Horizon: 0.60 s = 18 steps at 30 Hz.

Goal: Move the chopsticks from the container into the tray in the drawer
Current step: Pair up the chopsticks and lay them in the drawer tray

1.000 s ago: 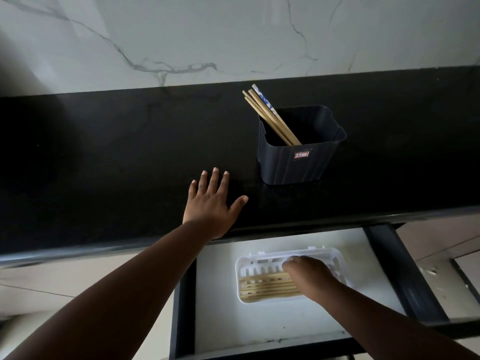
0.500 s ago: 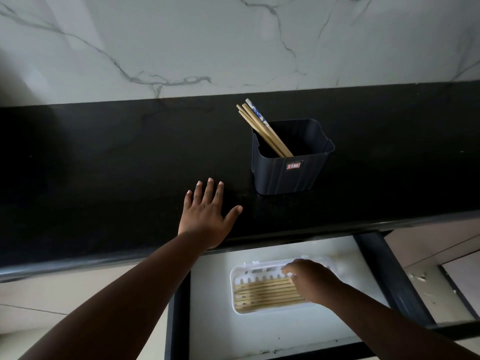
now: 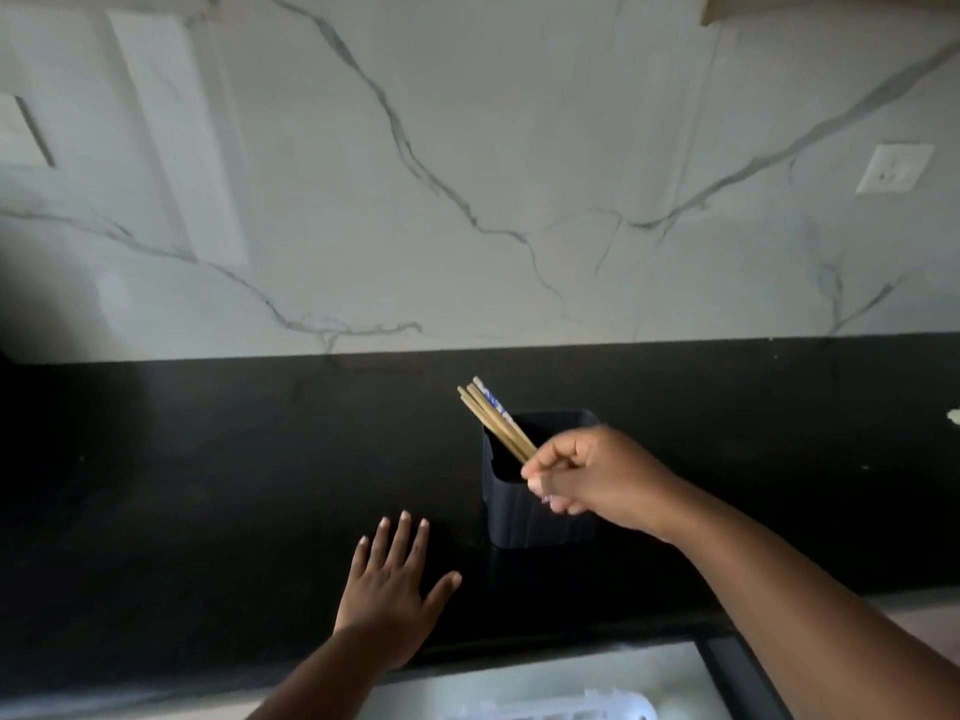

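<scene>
Bundle of light wooden chopsticks [image 3: 493, 422], one with a blue-and-white patterned top, leans up and to the left out of a dark, ribbed, square plastic container [image 3: 519, 517]. The container stands upright on a black stone countertop [image 3: 208, 485], toward its middle, a little in front of the wall.

Person's right hand [image 3: 592, 478] is over the container's mouth, fingers [image 3: 545, 472] curled and pinched around the lower shafts of the chopsticks; the grip looks closed on them. The hand covers the container's right rim, so the sticks' lower ends are hidden.

Person's left hand [image 3: 392, 589] lies flat on the countertop, palm down, fingers spread, holding nothing. It sits near the front edge, to the left of the container and apart from it.

Below the counter edge, an open drawer with a pale floor [image 3: 545, 678] shows at the bottom of the view. Just the top rim of a white slotted plastic tray [image 3: 597, 706] is in view inside it; its contents are cut off.

Behind: white marble-look wall with grey veins [image 3: 467, 200], a white wall socket [image 3: 893, 168] at the right.
</scene>
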Each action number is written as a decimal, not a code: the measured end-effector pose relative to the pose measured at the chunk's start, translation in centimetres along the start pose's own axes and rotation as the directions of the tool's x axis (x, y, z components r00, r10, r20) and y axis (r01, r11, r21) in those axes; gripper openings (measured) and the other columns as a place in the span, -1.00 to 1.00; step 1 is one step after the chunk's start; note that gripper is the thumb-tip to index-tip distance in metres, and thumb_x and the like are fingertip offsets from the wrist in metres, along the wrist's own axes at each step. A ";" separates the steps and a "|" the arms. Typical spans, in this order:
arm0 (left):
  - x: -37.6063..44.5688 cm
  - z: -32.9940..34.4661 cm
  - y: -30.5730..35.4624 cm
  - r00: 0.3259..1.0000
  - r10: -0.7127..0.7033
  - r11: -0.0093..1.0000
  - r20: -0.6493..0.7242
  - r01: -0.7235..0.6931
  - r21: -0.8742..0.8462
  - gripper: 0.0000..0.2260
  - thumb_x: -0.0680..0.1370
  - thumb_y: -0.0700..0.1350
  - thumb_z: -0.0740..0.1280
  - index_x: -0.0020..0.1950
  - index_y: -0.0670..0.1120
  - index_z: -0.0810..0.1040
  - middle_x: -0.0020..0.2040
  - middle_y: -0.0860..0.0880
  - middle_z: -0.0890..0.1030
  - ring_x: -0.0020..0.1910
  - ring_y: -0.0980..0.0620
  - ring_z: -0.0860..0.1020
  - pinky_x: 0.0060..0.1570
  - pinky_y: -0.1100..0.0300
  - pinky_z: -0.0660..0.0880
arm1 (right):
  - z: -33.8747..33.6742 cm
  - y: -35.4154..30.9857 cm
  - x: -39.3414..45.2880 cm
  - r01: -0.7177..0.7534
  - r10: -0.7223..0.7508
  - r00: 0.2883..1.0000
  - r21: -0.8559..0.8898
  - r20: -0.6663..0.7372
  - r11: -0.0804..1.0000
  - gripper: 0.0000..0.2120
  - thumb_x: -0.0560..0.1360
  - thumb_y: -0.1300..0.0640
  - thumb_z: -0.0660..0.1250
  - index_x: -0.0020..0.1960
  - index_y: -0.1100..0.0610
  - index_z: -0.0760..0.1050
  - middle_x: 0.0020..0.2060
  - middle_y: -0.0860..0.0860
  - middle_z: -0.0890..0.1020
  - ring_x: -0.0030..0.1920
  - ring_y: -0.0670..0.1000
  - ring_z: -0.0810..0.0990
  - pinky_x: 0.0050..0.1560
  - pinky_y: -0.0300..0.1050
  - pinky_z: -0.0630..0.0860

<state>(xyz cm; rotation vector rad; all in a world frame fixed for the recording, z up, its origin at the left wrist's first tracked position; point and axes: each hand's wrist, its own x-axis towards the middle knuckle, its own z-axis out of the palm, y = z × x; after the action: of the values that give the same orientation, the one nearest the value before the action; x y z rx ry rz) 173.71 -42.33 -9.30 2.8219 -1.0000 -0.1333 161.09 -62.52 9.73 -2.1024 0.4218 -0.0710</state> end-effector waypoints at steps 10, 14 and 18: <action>0.3 -1.2 0.7 0.996 -0.067 0.998 0.060 0.067 0.003 -0.25 0.52 0.40 -0.05 0.57 0.07 -0.21 0.58 0.02 -0.24 0.55 -0.04 -0.24 0.40 0.14 -0.37 | 0.6 4.3 9.5 -0.128 0.069 0.981 -0.337 -0.182 0.933 -0.71 0.36 0.01 0.49 0.05 -0.05 0.54 -0.14 -0.08 0.58 -0.13 -0.06 0.59 -0.11 -0.16 0.53; 0.6 -1.8 0.9 0.989 -0.078 0.997 0.125 0.074 0.035 -0.23 0.50 0.42 -0.05 0.57 0.07 -0.22 0.58 0.01 -0.25 0.56 -0.04 -0.22 0.47 0.09 -0.27 | 0.8 5.1 10.9 -0.119 0.058 0.983 -0.368 -0.174 0.922 -0.81 0.35 0.03 0.46 -0.06 -0.07 0.53 -0.18 -0.10 0.61 -0.19 -0.09 0.60 -0.13 -0.14 0.56; 1.1 -1.7 0.4 0.978 -0.079 0.996 0.191 0.069 0.056 -0.21 0.48 0.46 -0.09 0.56 0.08 -0.25 0.57 0.04 -0.27 0.55 -0.02 -0.25 0.49 0.04 -0.23 | 1.1 5.7 11.4 -0.097 0.050 0.989 -0.357 -0.137 0.929 -0.79 0.36 0.02 0.46 -0.03 -0.06 0.54 -0.18 -0.10 0.63 -0.19 -0.09 0.61 -0.14 -0.13 0.56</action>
<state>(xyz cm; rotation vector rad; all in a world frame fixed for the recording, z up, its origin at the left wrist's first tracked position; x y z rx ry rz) 174.51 -43.14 -7.57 2.9368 -0.9462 -0.4037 170.52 -68.14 3.09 -2.4524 0.6287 -0.0868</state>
